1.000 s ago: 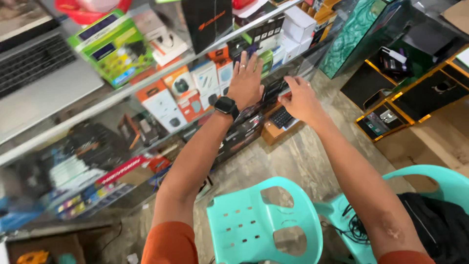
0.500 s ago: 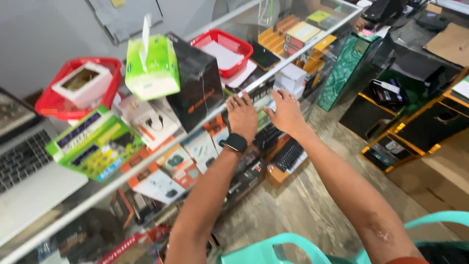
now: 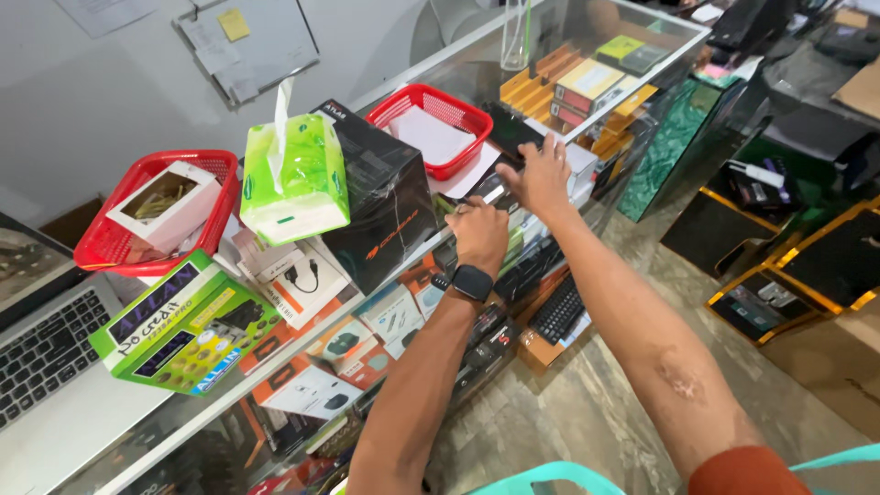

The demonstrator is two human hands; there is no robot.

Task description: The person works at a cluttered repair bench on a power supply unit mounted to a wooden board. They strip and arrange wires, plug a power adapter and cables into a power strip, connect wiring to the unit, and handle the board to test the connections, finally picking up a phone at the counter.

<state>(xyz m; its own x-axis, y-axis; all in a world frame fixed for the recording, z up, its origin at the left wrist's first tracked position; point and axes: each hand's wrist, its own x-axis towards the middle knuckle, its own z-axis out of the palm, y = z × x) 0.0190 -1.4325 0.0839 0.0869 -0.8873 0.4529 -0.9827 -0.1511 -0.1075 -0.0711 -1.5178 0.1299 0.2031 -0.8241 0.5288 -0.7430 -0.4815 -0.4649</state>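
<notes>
My left hand (image 3: pixel 481 231), with a black smartwatch (image 3: pixel 472 282) on the wrist, is at the front edge of the glass counter (image 3: pixel 229 403). Its fingers curl around a small dark item with a pale strip (image 3: pixel 493 193); what the item is, I cannot tell. My right hand (image 3: pixel 543 172) lies just beyond it on the counter top, fingers spread and holding nothing. It rests by a flat black item (image 3: pixel 510 130) and white papers (image 3: pixel 472 174) that stick out from under a red basket (image 3: pixel 431 117).
On the counter stand a black box (image 3: pixel 385 197), a green tissue pack (image 3: pixel 293 179), a second red basket (image 3: pixel 151 215), a green box (image 3: pixel 183 325) and a laptop (image 3: pixel 46 367). Boxed goods and a keyboard (image 3: pixel 559 310) fill the shelves below. Black-and-yellow cases (image 3: pixel 807 266) lie on the floor.
Both hands have risen from the front of the glass case to the counter top. The left hand has closed. The view has swung up and left.
</notes>
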